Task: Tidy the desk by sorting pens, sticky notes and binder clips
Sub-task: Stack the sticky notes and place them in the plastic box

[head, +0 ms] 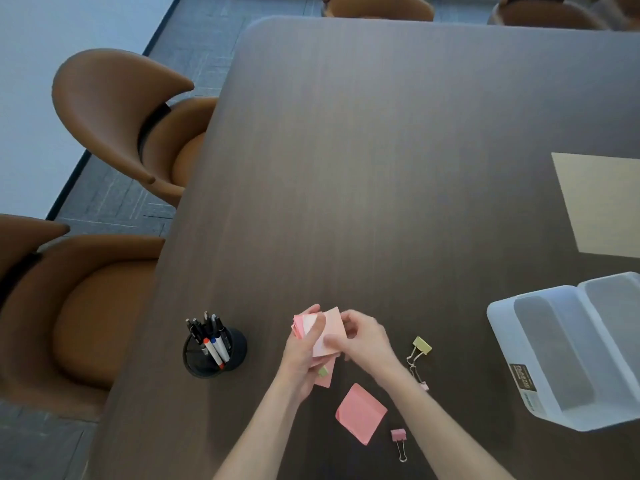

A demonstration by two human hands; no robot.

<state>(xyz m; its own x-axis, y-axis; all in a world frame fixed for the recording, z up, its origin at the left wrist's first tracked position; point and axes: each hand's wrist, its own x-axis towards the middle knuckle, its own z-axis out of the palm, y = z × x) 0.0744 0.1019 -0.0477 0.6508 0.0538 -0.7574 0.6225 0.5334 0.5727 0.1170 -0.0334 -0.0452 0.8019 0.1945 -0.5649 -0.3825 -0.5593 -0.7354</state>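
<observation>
Above the dark table (381, 150), my left hand (301, 355) grips a stack of pink sticky notes (330, 329) from the left. My right hand (363, 341) pinches the same stack at its right edge. A small green binder clip (323, 371) peeks out under the stack, over another pink note. A separate pink sticky pad (360, 413) lies on the table below my hands. A yellow-green binder clip (420, 346) rests to the right, a pink binder clip (399, 439) lies near the pad, and another pink clip (424, 386) shows beside my right forearm. Several pens stand in a black mesh cup (214, 355).
A white plastic organiser box (568, 355) with two compartments stands at the right. A beige sheet of paper (602, 202) lies at the far right. Brown chairs (114, 109) line the table's left side and far end.
</observation>
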